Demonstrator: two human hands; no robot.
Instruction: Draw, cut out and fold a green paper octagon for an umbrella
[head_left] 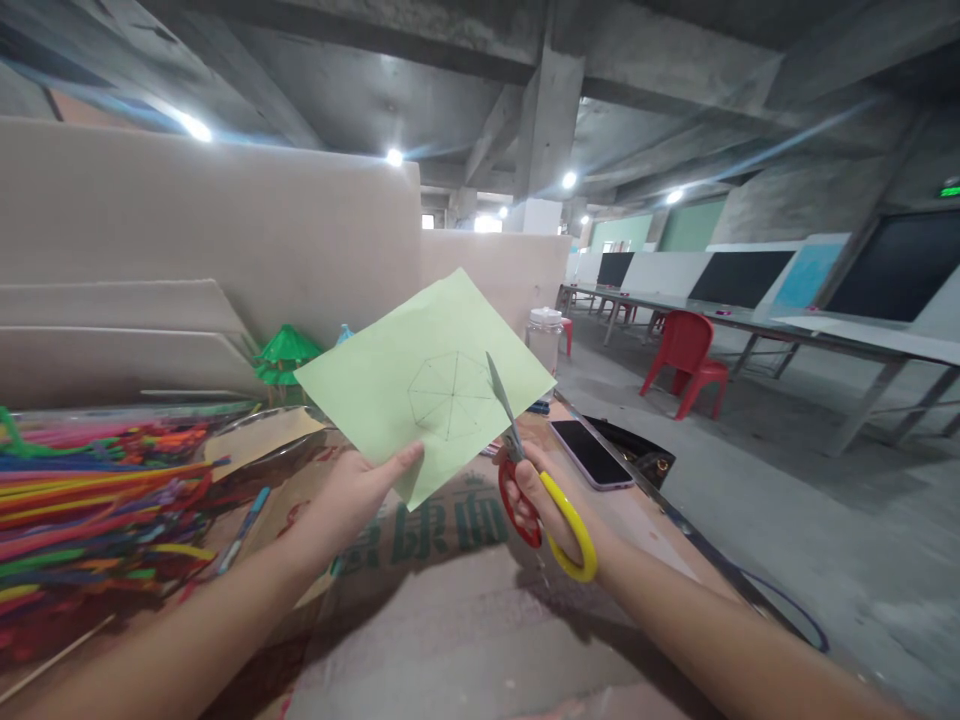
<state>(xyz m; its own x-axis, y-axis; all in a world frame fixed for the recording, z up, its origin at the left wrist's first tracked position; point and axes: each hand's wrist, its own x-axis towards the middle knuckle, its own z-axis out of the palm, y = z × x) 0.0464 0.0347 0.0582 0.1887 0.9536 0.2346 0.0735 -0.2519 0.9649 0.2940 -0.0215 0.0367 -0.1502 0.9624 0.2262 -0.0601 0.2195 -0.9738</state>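
My left hand (375,480) pinches the lower corner of a light green sheet of paper (375,390), thumb on top and fingers hidden behind. On the sheet is a pencil-drawn polygon with lines crossing at its centre. My right hand (544,495) grips a pair of scissors (566,535) with one red and one yellow handle loop. Their blades point up and lie in front of the paper's right part. The blades look closed together; whether they touch the paper I cannot tell.
Colourful pipe cleaners (97,510) pile up at the left, near a blue pen (244,530). Behind stand a green paper umbrella (286,355) and a clear jar (544,340). A phone (592,453) lies near the table's right edge. A red chair (684,360) stands beyond.
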